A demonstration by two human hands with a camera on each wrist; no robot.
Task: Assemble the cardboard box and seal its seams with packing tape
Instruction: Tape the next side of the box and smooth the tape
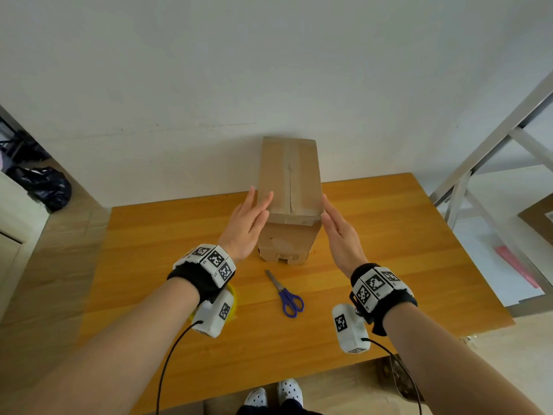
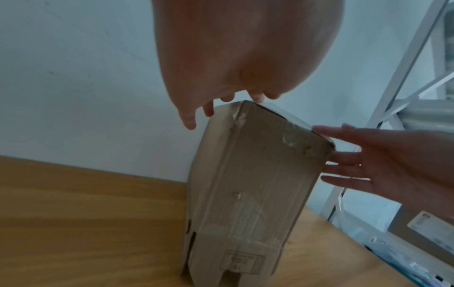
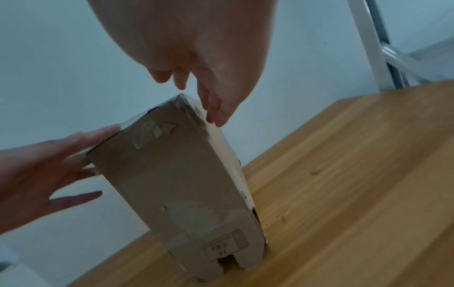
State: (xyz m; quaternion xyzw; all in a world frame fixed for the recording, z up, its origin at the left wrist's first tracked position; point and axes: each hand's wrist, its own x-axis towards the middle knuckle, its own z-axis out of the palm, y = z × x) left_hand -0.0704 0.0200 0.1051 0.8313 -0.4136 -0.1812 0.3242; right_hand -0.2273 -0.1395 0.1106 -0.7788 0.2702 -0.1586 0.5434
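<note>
A brown cardboard box [image 1: 288,187] stands upright on the wooden table [image 1: 389,250], its top flaps folded down and covered with clear tape along the centre seam. My left hand [image 1: 250,223] is flat with straight fingers beside the box's upper left edge. My right hand [image 1: 338,232] is flat beside the upper right edge. In the left wrist view the box [image 2: 245,184] shows crumpled tape at its top corners, with the left hand [image 2: 221,77] above it and the right hand [image 2: 383,161] at its right. The right wrist view shows the box [image 3: 179,174] between both hands. A yellow tape roll [image 1: 233,298] lies mostly hidden under my left wrist.
Blue-handled scissors [image 1: 285,292] lie on the table in front of the box. A white wall stands just behind the box. A white metal rack [image 1: 490,163] rises at the right, and a black bag [image 1: 45,184] sits on the floor at the left.
</note>
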